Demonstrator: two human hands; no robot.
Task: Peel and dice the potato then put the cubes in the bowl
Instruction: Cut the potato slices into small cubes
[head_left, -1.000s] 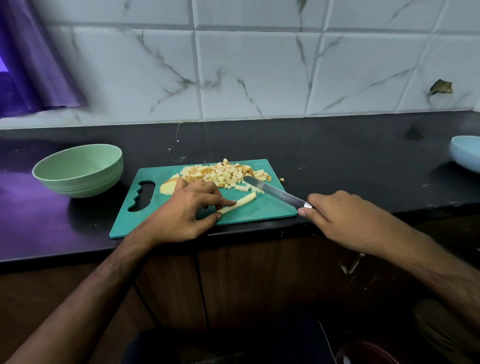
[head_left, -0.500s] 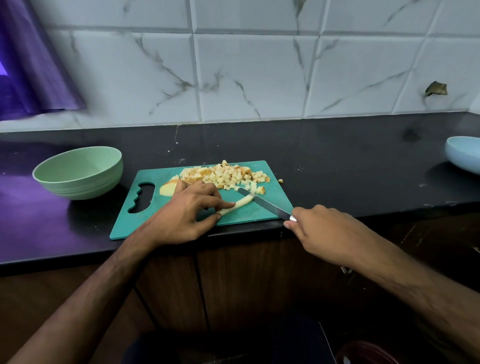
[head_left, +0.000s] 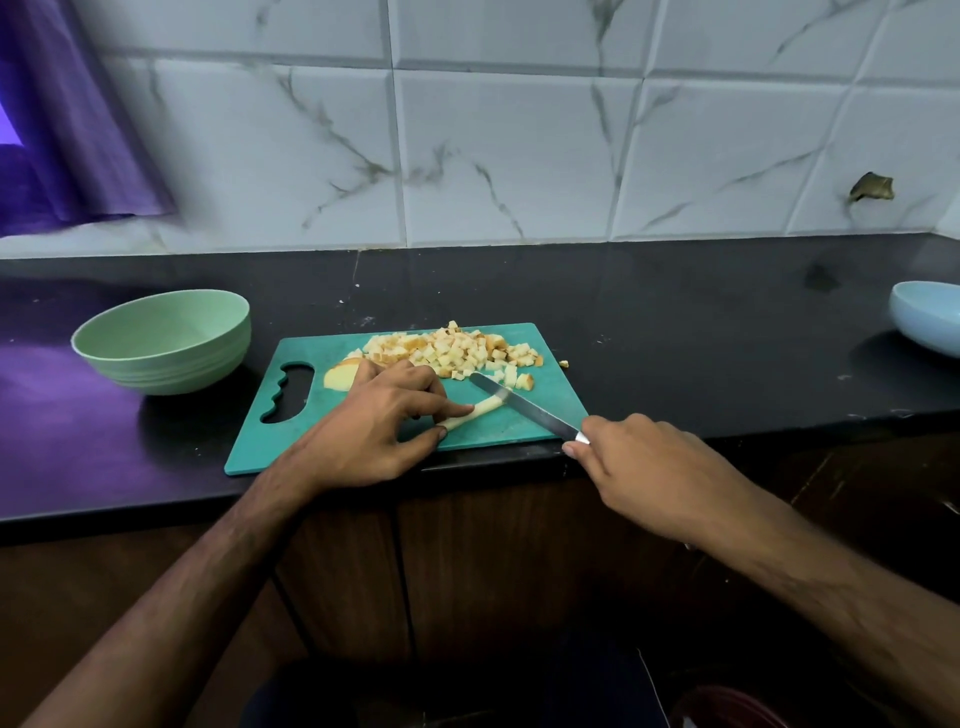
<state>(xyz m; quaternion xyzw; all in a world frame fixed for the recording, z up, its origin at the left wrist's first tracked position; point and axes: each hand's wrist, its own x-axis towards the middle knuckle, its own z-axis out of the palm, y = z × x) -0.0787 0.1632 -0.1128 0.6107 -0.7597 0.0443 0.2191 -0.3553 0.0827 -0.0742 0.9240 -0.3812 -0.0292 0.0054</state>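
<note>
A teal cutting board (head_left: 291, 431) lies at the counter's front edge. On its far side sits a heap of potato cubes (head_left: 457, 351), with a potato slice (head_left: 340, 376) at the heap's left. My left hand (head_left: 384, 426) pinches the near end of a pale potato strip (head_left: 480, 408) against the board. My right hand (head_left: 644, 467) grips the handle of a knife (head_left: 524, 405), and the blade lies across the strip's far end. An empty green bowl (head_left: 161, 340) stands left of the board.
A light blue bowl (head_left: 927, 317) sits at the counter's right edge. One stray cube (head_left: 562, 364) lies just off the board's right side. A purple curtain (head_left: 67, 130) hangs at the upper left. A tiled wall backs the black counter (head_left: 675, 312).
My right hand has drawn the knife back and left, from beside the cube heap onto the strip's far end. My left hand keeps its hold on the strip.
</note>
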